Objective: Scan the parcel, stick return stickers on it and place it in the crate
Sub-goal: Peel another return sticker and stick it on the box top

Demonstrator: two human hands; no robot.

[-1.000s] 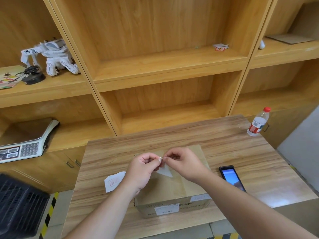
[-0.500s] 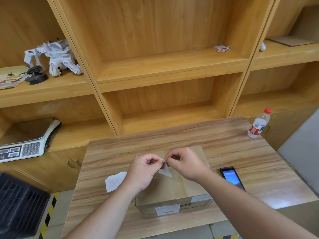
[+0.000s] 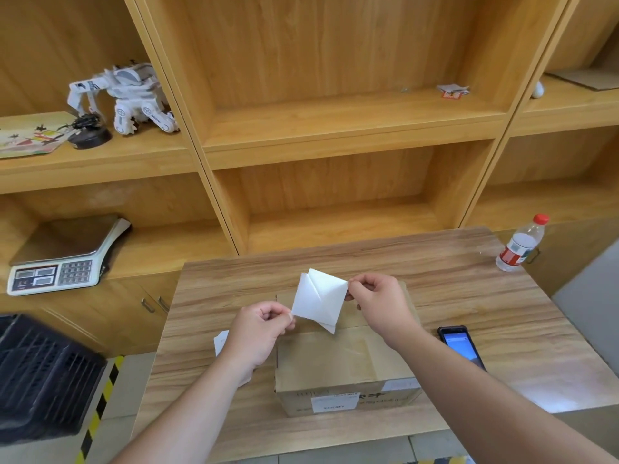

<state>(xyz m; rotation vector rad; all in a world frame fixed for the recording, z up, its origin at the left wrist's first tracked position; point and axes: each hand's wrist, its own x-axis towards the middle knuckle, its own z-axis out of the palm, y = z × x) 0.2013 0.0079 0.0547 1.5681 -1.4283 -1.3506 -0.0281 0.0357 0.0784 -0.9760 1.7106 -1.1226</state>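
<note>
Hands apart since earlier | sticker (image 3: pixel 320 301) peeling | parcel (image 3: pixel 345 363) label unreadable

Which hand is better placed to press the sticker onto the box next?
Probably the right hand: it pinches the sticker directly above the box. The left hand is off the box's left edge.

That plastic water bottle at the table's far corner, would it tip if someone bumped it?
Probably. The water bottle stands tall and narrow near the table edge, so a nudge could topple it. It looks nearly empty, hence likely light. Once down, its round body would likely roll.
</note>
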